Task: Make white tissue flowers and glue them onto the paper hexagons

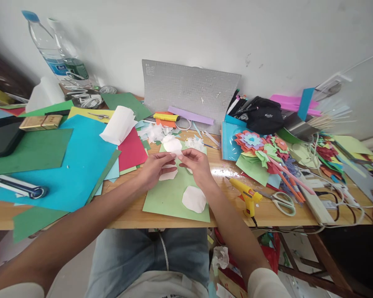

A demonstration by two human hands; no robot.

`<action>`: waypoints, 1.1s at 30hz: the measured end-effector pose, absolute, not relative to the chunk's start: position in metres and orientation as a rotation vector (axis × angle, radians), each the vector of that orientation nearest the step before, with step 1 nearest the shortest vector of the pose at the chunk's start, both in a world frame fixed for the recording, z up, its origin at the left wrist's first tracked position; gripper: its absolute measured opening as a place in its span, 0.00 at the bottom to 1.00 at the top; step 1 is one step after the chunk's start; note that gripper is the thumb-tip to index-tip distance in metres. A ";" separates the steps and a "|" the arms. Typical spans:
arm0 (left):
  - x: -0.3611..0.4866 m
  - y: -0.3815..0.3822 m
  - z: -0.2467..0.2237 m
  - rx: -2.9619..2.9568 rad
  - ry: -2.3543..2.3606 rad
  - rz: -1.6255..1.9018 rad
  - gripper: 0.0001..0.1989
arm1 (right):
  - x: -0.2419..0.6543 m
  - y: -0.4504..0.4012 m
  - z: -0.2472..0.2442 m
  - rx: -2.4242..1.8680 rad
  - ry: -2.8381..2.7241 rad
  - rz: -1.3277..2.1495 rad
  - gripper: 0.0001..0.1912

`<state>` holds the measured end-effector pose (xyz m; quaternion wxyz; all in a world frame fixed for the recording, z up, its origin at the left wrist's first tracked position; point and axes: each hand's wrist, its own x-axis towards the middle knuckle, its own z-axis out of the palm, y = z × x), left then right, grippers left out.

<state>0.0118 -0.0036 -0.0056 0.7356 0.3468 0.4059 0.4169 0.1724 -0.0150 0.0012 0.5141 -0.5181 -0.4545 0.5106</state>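
My left hand (pixel 156 167) and my right hand (pixel 199 165) meet above a light green sheet (pixel 161 203), fingertips pinched together at the lower edge of a white paper piece (pixel 173 145). Both hands are closed on this thin, rounded piece. Under my left fingers lies another white paper piece (pixel 168 174), partly covered by the hand. A third rounded white cutout (pixel 194 199) rests flat near the sheet's front right corner, below my right wrist. Behind the hands, crumpled white paper scraps (pixel 153 132) are heaped.
To the right are a yellow glue gun (pixel 245 192), scissors (pixel 282 203), paper flowers (pixel 251 141) and a power strip (pixel 317 203). Blue paper (pixel 83 153), a stapler (pixel 18 186) and a white paper roll (pixel 119 124) lie left. A grey cutting mat (pixel 189 89) leans against the wall.
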 end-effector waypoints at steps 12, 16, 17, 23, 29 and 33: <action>0.013 0.000 -0.006 0.801 0.919 0.932 0.16 | 0.176 -0.012 -0.004 -1.251 -1.089 1.220 0.16; 0.011 0.002 -0.011 0.815 0.914 0.924 0.16 | 0.178 -0.011 -0.005 -1.236 -1.159 1.176 0.13; 0.011 0.002 -0.011 0.813 0.916 0.923 0.16 | 0.178 -0.011 -0.006 -1.234 -1.181 1.163 0.13; 0.011 0.002 -0.007 0.775 0.907 0.930 0.14 | 0.179 -0.014 -0.006 -1.181 -1.411 0.953 0.07; 0.010 0.003 -0.006 0.746 0.873 0.960 0.14 | 0.178 -0.017 -0.005 -1.167 -1.669 0.613 0.11; 0.010 0.002 -0.004 0.757 0.862 0.956 0.15 | 0.177 -0.017 -0.005 -1.129 -1.746 0.451 0.12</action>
